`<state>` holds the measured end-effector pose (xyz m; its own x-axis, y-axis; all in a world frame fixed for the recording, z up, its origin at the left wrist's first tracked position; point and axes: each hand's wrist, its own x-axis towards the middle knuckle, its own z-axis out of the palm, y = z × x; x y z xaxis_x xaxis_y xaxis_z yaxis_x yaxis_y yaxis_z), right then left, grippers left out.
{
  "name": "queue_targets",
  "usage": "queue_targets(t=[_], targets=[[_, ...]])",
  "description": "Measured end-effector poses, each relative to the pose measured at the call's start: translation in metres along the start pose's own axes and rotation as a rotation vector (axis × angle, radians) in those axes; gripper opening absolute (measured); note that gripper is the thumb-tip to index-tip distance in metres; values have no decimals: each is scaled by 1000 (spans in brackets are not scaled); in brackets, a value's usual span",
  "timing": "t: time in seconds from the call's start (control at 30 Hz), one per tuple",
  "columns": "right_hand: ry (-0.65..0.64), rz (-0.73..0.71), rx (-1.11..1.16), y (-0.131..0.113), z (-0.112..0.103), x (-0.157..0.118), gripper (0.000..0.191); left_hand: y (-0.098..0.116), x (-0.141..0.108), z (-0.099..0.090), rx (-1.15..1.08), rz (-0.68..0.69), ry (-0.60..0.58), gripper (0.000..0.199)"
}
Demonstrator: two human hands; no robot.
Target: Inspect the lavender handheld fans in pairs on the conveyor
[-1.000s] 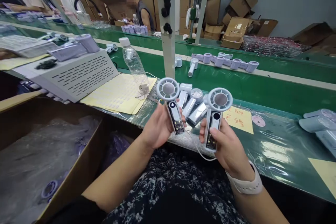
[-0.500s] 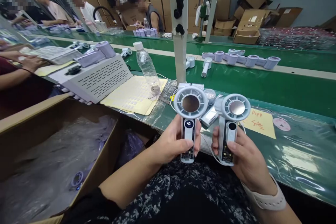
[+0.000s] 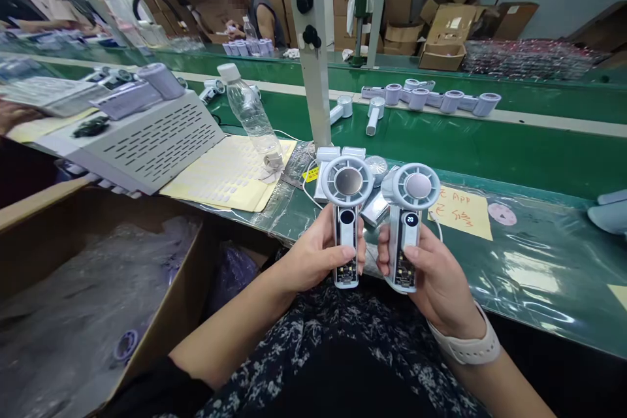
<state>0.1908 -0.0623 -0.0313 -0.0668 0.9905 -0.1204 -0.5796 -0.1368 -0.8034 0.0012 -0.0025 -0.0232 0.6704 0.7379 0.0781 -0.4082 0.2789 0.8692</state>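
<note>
Two pale-blue handheld fans are held side by side and slightly apart, over the near edge of the bench [image 3: 529, 300] and in front of the person's patterned clothing [image 3: 304, 353]. The left fan [image 3: 347, 232] has its long axis almost straight up and down in the view: round head at the top, handle end toward the person's body. The right fan [image 3: 409, 238] points much the same way, its head leaning a little to the right. Both round fronts face the camera; the right fan's display reads 20, the left fan's is dark.

The left hand [image 3: 316, 255] has its grip clamped on the left fan's handle, thumb across the front. The right hand [image 3: 438, 274] is closed the same way on the right fan's handle — a pale watch strap [image 3: 473, 343] circles its wrist.

Just beyond the heads lie more fans [image 3: 376, 168] on the bench, with a white cable [image 3: 306, 191] looping at their left. A yellow note [image 3: 465, 211] with red writing lies to the right, near a round pink disc [image 3: 502, 213]. To the left are yellow sheets [image 3: 210, 173], a clear bottle [image 3: 251, 114] tilted in the view, and a slotted metal box [image 3: 164, 140]. Farther off, a row of purple fans [image 3: 450, 101] lies on a pale strip [image 3: 563, 127].
</note>
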Motion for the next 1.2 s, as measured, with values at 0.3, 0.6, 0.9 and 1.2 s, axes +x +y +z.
queue_targets(t=[0.3, 0.6, 0.9, 1.2], targets=[[3, -33, -47, 2, -3, 0, 27, -8, 8, -1, -79, -27, 177, 43], [31, -55, -76, 4, 2, -3, 32, -4, -1, -4, 41, -48, 101, 42], [144, 130, 40, 2, 0, 0, 42, -19, 12, -12, 106, -105, 230, 47], [143, 116, 25, 2, -2, -1, 35, -14, 10, -11, 95, -117, 226, 44]])
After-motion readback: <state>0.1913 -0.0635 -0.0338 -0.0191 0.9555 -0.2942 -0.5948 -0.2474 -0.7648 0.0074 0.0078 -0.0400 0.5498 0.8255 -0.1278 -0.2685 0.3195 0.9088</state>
